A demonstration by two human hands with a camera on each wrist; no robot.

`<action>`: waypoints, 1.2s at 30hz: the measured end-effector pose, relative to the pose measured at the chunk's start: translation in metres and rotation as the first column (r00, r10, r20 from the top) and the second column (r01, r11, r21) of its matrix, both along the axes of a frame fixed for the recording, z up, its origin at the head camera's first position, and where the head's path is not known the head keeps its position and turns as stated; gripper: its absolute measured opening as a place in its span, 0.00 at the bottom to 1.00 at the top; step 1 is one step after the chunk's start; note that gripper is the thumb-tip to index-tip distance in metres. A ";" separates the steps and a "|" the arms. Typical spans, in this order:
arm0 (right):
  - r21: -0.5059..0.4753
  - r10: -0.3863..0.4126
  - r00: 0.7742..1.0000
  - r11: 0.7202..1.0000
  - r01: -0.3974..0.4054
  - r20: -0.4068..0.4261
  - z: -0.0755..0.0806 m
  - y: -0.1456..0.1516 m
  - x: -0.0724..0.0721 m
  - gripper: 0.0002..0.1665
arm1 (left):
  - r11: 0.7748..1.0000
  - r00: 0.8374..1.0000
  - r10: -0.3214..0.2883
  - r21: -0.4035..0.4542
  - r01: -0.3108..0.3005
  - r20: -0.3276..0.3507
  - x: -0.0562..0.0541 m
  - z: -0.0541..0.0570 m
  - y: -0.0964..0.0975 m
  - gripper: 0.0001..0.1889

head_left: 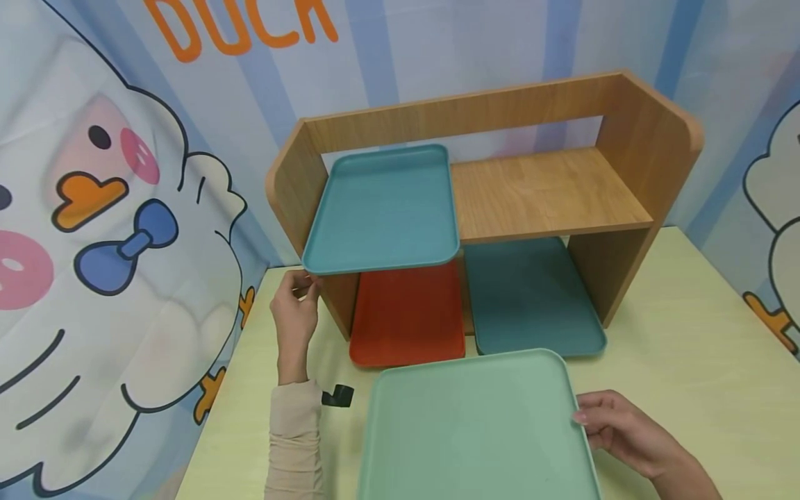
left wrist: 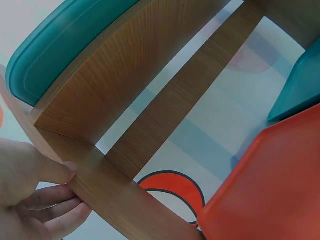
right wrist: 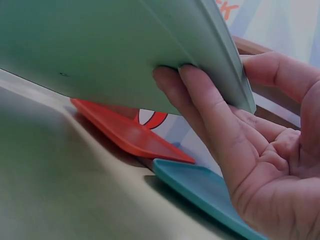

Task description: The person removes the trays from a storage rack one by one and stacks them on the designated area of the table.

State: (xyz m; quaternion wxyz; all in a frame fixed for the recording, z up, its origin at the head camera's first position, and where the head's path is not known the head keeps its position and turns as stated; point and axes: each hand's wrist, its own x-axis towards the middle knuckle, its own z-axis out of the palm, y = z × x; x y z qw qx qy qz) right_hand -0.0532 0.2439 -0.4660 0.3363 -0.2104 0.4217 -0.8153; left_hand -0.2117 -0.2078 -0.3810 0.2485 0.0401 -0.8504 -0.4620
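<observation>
A light green tray (head_left: 475, 430) is held at its right edge by my right hand (head_left: 628, 430). In the right wrist view, fingers (right wrist: 200, 100) lie against the tray's underside and the thumb is at its rim. My left hand (head_left: 296, 309) grips the front edge of the left side panel (left wrist: 107, 192) of a wooden desk shelf (head_left: 550, 198), thumb on one face and fingers on the other. Above that hand, a blue-green tray (head_left: 384, 212) lies on the shelf's upper board, at the left.
Under the board are a red tray (head_left: 406, 319) at left and a second teal tray (head_left: 531, 298) at right, both jutting out in front. The shelf stands on a pale yellow table (head_left: 681, 333) against a duck-printed cloth (head_left: 500, 48). A small black piece (head_left: 339, 396) sticks out beside the left sleeve.
</observation>
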 end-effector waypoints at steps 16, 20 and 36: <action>-0.108 0.058 0.996 0.993 -0.050 0.075 -0.022 0.000 -0.003 0.27 | 1.000 1.000 -0.007 0.013 0.007 -0.003 0.001 0.000 0.000 0.10; -0.091 0.054 0.995 0.995 -0.047 0.081 -0.025 0.001 -0.004 0.27 | 1.000 1.000 -0.006 0.017 0.006 -0.002 0.000 -0.001 0.000 0.10; -0.033 0.067 0.989 0.997 -0.063 0.129 -0.042 0.004 -0.009 0.26 | 1.000 1.000 -0.004 0.008 0.004 0.000 0.001 -0.002 0.000 0.09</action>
